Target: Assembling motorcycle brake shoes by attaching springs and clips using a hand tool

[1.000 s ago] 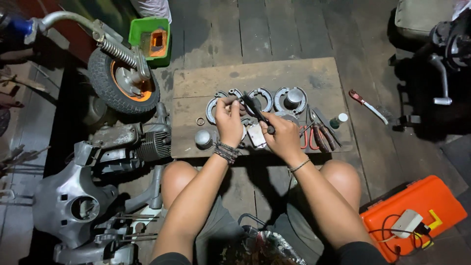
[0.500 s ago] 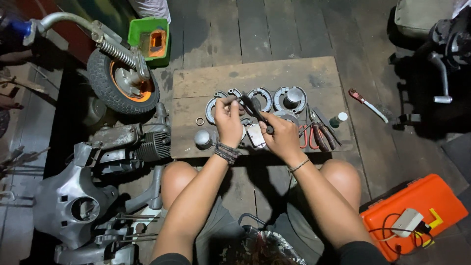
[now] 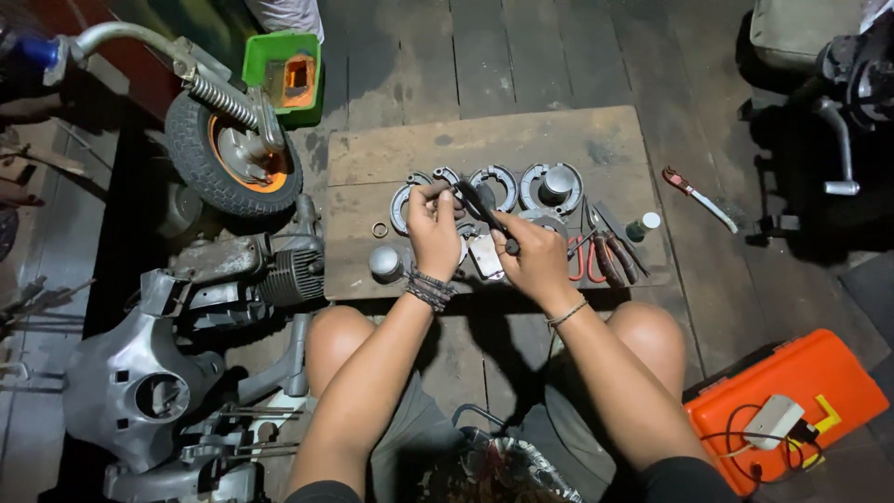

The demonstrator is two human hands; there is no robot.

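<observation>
Screwdriver (image 3: 489,216) gripped between both hands (image 3: 435,230)

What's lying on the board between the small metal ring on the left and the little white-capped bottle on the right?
In the head view, between the ring and the bottle: curved brake shoes, both hands, and red-handled pliers.

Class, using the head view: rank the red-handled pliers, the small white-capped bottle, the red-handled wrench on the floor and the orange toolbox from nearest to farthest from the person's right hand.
From the right hand:
1. Red-handled pliers, just to its right on the board.
2. White-capped bottle, farther right, near the board's edge.
3. Red-handled wrench, on the floor beyond the board.
4. Orange toolbox, low right, beside the knee.
</observation>
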